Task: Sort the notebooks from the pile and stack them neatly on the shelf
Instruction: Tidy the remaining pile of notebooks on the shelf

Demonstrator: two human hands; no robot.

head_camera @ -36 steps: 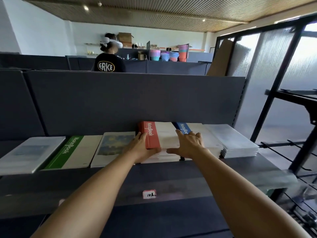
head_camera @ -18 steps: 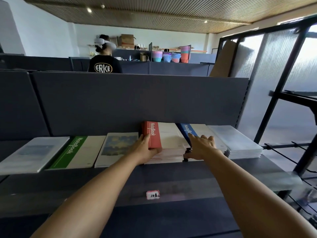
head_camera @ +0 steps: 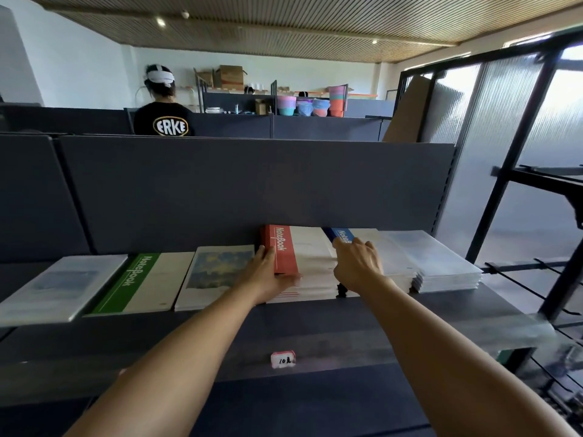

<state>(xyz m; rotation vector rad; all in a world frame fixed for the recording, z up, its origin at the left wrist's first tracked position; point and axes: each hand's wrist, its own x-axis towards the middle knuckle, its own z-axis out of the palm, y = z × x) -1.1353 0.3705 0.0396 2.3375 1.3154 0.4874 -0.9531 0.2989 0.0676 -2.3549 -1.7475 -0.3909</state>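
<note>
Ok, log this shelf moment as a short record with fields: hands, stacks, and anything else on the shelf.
left hand: holds the left edge of the red notebook stack
right hand: rests on the blue notebook stack, next to the red one
left of red stack: painting-cover notebook, green notebook, pale notebook
right end: wrapped pale stack
shelf front: small label
</note>
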